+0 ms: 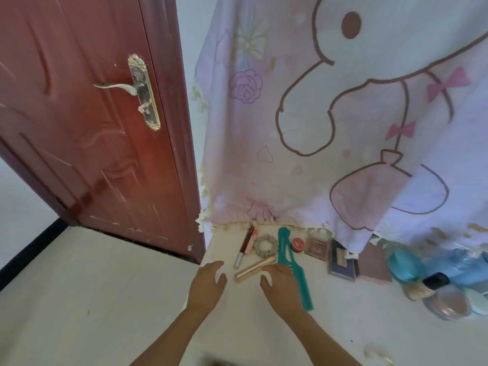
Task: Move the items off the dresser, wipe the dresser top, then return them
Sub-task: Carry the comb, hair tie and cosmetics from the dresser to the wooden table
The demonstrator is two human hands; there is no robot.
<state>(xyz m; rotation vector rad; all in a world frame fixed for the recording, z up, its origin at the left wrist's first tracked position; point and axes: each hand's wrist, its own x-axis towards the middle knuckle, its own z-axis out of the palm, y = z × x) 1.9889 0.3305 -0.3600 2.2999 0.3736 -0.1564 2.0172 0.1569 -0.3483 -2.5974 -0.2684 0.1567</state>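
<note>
The white dresser top [343, 313] carries a row of small items along its back edge. A gold tube [253, 269] lies between my hands. My left hand [208, 283] hovers open just left of it. Open too, my right hand [284, 282] rests beside a teal comb [290, 257] and partly covers its handle. Behind them lie a brown and pink tube pair [247, 243], a grey scrunchie [266, 245], a small red tin [298, 244], a compact [317, 245], a dark blue case [340, 261] and a mauve box [373, 264].
A pink cartoon cloth [343, 114] hangs over the wall behind the dresser. At the right edge stand a blue bottle [404, 262], a black-capped jar [435, 281] and a round powder case [449, 305]. A red-brown door [92, 114] stands left, with pale floor below.
</note>
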